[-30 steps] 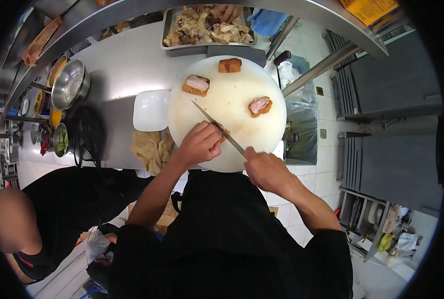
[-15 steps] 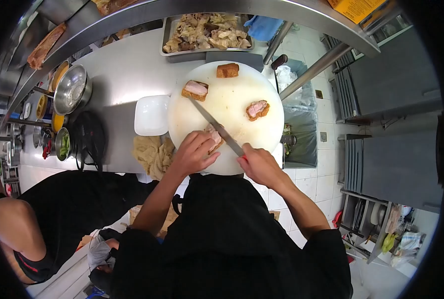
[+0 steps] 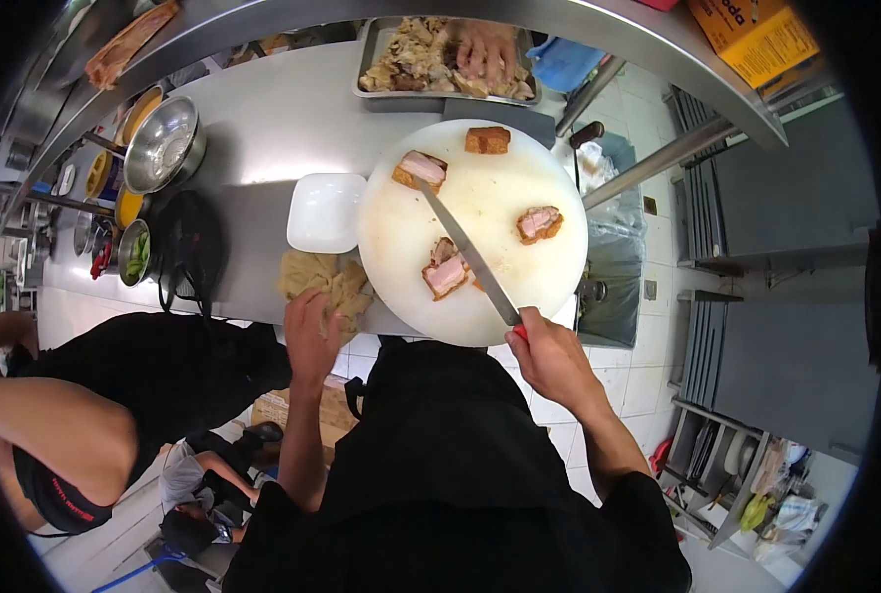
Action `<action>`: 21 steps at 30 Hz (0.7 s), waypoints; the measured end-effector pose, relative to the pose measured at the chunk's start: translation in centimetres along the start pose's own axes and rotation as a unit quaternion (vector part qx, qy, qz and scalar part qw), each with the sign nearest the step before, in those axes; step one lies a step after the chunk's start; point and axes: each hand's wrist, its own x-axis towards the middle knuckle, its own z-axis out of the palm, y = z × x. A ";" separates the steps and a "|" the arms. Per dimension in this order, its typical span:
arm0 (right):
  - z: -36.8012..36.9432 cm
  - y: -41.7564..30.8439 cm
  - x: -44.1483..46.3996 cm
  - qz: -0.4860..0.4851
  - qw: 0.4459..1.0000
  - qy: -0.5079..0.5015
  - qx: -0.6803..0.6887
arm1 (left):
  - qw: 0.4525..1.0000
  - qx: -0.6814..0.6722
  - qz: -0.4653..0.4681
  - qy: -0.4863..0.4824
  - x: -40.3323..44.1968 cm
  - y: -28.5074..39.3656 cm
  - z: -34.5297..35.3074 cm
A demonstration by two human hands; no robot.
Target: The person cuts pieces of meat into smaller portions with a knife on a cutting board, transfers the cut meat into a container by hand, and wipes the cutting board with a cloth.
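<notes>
My right hand (image 3: 553, 364) grips the red handle of a long kitchen knife (image 3: 472, 252), its blade slanting up and left over the round white cutting board (image 3: 391, 252). A cut piece of pork (image 3: 445, 274) with pink meat and brown skin lies left of the blade. By the knife tip is another pork piece (image 3: 420, 171), and two more sit at the far edge and on the right of the board. My left hand (image 3: 312, 336) is open, fingers stretched, at the front edge of a crumpled tan cloth (image 3: 324, 282); whether it presses on the cloth I cannot tell.
A white square dish (image 3: 326, 213) stands left of the board. Behind it, another person's hand (image 3: 484, 49) reaches into a metal tray (image 3: 450, 96) of cooked meat. Metal bowls (image 3: 166, 148) and a black bag (image 3: 185, 252) line the left. A steel shelf rail crosses above.
My left hand has left the pork and moved left to the cloth. The pork it held now lies cut on the board. Another person's hand has appeared in the tray. The view has shifted slightly.
</notes>
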 end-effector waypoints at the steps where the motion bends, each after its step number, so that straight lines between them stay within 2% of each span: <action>1: 0.1 -0.3 0.2 -0.004 1.000 -0.003 -0.008 | 0.998 -0.034 0.054 0.027 1.4 1.4 -0.2; 2: 0.3 -0.5 0.3 -0.006 1.000 -0.005 -0.009 | 0.998 -0.034 0.052 0.028 2.3 2.7 -0.1; 4: 0.5 -0.5 0.6 -0.006 0.999 -0.023 -0.039 | 0.975 -0.127 0.183 0.009 4.4 5.0 0.9; 8: -0.6 -0.4 0.3 -0.007 0.999 0.003 -0.042 | 0.967 -0.178 0.176 -0.050 7.7 8.0 2.9; 11: -1.4 0.3 -0.5 0.035 0.998 0.049 -0.035 | 0.968 -0.178 0.151 -0.087 9.6 10.0 4.3; 13: -1.6 0.7 -1.0 0.045 0.996 0.061 -0.039 | 0.956 -0.180 0.151 -0.172 9.9 10.5 5.4; 17: -1.7 0.7 -1.8 0.082 0.994 0.073 -0.021 | 0.957 -0.199 0.144 -0.157 9.5 10.3 6.9; 20: -1.4 0.6 -2.0 0.099 0.993 0.057 -0.011 | 0.957 -0.234 0.122 -0.119 8.8 10.1 6.6; 21: -1.1 0.5 -1.8 0.097 0.994 0.047 -0.014 | 0.957 -0.244 0.136 -0.073 8.5 10.0 6.2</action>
